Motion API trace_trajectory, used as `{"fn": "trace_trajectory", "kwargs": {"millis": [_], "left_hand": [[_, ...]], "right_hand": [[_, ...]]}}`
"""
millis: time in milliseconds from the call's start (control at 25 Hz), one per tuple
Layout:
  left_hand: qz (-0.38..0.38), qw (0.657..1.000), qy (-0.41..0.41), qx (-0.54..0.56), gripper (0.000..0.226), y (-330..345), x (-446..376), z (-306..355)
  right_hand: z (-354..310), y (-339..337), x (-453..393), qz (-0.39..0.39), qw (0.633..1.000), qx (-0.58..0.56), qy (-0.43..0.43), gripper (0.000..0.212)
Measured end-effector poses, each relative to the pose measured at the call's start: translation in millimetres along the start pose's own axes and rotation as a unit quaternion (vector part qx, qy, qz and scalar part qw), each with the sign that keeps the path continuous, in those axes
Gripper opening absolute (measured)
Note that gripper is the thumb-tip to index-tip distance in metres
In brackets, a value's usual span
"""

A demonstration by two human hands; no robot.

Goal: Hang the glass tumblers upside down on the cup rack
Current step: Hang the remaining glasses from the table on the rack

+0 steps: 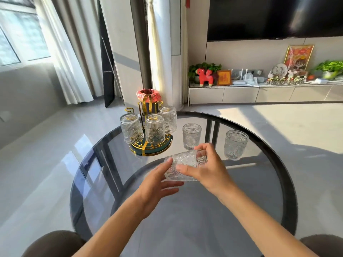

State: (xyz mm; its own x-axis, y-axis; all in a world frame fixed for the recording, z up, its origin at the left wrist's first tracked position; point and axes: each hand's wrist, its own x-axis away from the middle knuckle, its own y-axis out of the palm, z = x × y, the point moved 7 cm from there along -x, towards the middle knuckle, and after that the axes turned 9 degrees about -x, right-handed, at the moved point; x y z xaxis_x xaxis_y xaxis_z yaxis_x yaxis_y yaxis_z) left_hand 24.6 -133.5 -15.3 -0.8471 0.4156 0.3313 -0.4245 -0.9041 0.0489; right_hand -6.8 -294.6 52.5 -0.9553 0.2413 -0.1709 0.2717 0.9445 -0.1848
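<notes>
A person's right hand (206, 169) held a patterned glass tumbler (182, 166) on its side above the round glass desk (204, 210), thumb and fingers (202, 148) wrapped around its body, while the left hand (157, 182) met its rim end with fingers (167, 163) loosely spread, one fingertip touching the glass. Whether anything lay inside the tumbler could not be told through the embossed wall and the hands across it.

Two more tumblers stood upright on the desk beyond the hands — one (191, 136) just behind them, another (235, 144) further right, both apparently empty. To the left, the gold cup rack (150, 145) on its dark round base carried three tumblers mouth-down: one at left (131, 127), one at centre (155, 128) and one behind at right (168, 119). One gold hook (129, 110) showed bare at the rack's far left; the rest of its frame was largely masked by glass.

Past the desk, a bin with a red liner (148, 95) stood on the pale tiled floor (37, 154), partly hidden by the rack. White curtains (63, 52) hung by a sunlit window, and a low cabinet (259, 94) under a dark screen (274, 17) held a red toy horse (205, 76), plants and framed pictures — the smaller items too blurred to identify.
</notes>
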Motion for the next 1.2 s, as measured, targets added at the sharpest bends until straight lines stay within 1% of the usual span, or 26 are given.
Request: {"fn": "trace_trajectory", "kwargs": {"millis": [80,160,240,320,360,440,480,560,600,640,720,800,880,920,1040,1160,1200], "left_hand": [[0.032,0.998,0.008,0.060,0.048,-18.9,4.1,10.4],[0.085,0.992,0.043,0.086,0.044,-38.6,9.8,22.6],[0.148,0.977,0.114,0.105,0.040,-63.2,17.9,45.9],[0.202,0.955,0.193,0.095,0.043,-97.0,22.5,84.1],[0.235,0.943,0.224,0.072,0.044,-115.8,24.7,104.8],[0.298,0.914,0.272,0.042,0.038,-169.3,11.1,153.3],[0.317,0.905,0.283,0.028,0.034,-182.9,8.3,168.4],[0.354,0.889,0.292,-0.014,0.031,-201.9,-1.1,194.4],[0.367,0.884,0.289,-0.038,0.034,-206.2,-5.6,204.4],[0.377,0.881,0.278,-0.063,0.038,-209.0,-12.5,211.8],[0.392,0.878,0.244,-0.125,0.052,-214.8,-34.5,223.1],[0.409,0.867,0.209,-0.191,0.066,-226.2,-63.1,232.3],[0.402,0.865,0.182,-0.240,0.078,-232.4,-88.7,233.4],[0.396,0.867,0.165,-0.255,0.078,-234.8,-100.2,232.1],[0.371,0.870,0.102,-0.309,0.063,-235.0,-127.8,223.1],[0.341,0.865,0.053,-0.364,0.036,-231.4,-145.5,211.8],[0.328,0.864,0.040,-0.379,0.035,-229.9,-150.9,206.8]], "right_hand": [[-8.0,21.7,-6.0,-0.003,0.997,-0.068,-0.022,0.069],[-12.6,43.7,-10.8,-0.025,0.992,-0.118,-0.030,0.065],[-21.3,65.5,-19.2,-0.059,0.987,-0.137,-0.052,0.063],[-35.8,85.2,-42.6,-0.084,0.986,-0.127,-0.074,0.058],[-44.0,92.1,-56.8,-0.088,0.986,-0.110,-0.086,0.054],[-65.2,113.3,-111.9,-0.065,0.987,-0.036,-0.142,0.041],[-75.2,115.1,-128.3,-0.048,0.983,0.022,-0.176,0.035],[-91.3,123.9,-161.2,-0.029,0.955,0.167,-0.242,0.030],[-94.0,128.5,-173.6,-0.035,0.937,0.241,-0.251,0.033],[-91.5,133.4,-186.5,-0.049,0.919,0.306,-0.243,0.039],[-81.7,144.5,-211.1,-0.093,0.895,0.383,-0.207,0.046],[-73.4,157.0,-230.9,-0.114,0.892,0.393,-0.194,0.046],[-70.0,158.5,-235.0,-0.098,0.894,0.384,-0.210,0.045],[-69.3,158.0,-235.7,-0.091,0.893,0.383,-0.217,0.045],[-68.8,153.8,-235.4,-0.087,0.893,0.379,-0.228,0.043],[-71.6,152.4,-234.0,-0.094,0.896,0.369,-0.229,0.042],[-71.8,152.3,-233.6,-0.098,0.897,0.368,-0.225,0.043]]}}
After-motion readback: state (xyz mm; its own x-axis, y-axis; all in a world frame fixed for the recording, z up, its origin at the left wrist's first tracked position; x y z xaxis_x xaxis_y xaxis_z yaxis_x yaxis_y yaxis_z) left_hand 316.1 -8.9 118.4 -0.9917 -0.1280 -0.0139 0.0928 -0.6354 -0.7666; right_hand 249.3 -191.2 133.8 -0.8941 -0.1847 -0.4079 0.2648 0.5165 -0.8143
